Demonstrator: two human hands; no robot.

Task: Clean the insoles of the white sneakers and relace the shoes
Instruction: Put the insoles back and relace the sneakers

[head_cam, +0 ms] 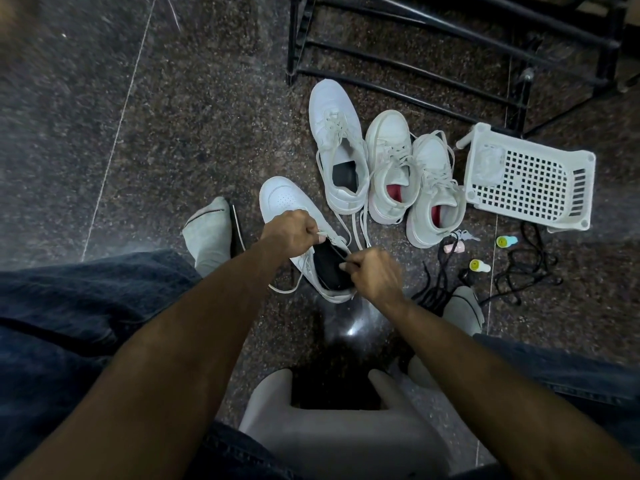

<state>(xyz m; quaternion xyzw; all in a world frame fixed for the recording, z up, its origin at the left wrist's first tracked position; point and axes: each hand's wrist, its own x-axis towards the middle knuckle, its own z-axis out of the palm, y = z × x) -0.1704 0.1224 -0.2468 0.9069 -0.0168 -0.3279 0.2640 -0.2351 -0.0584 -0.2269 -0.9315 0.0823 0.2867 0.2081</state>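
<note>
The white sneaker [294,216] lies on the floor [173,133] between the person's feet, black insole [329,271] inside. Left hand [291,233] grip pinches a white lace [332,239]; right hand [372,275] grip pinches a dark lace [337,255].

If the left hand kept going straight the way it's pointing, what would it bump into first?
Probably the toe of the white sneaker that the left hand is working on; beyond that lies bare floor. Depth is hard to judge.

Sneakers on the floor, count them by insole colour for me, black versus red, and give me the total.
Black insole: 2, the sneaker under the left hand and right hand, and the one behind it.
Red insole: 2.
Total: 4 sneakers.
</note>
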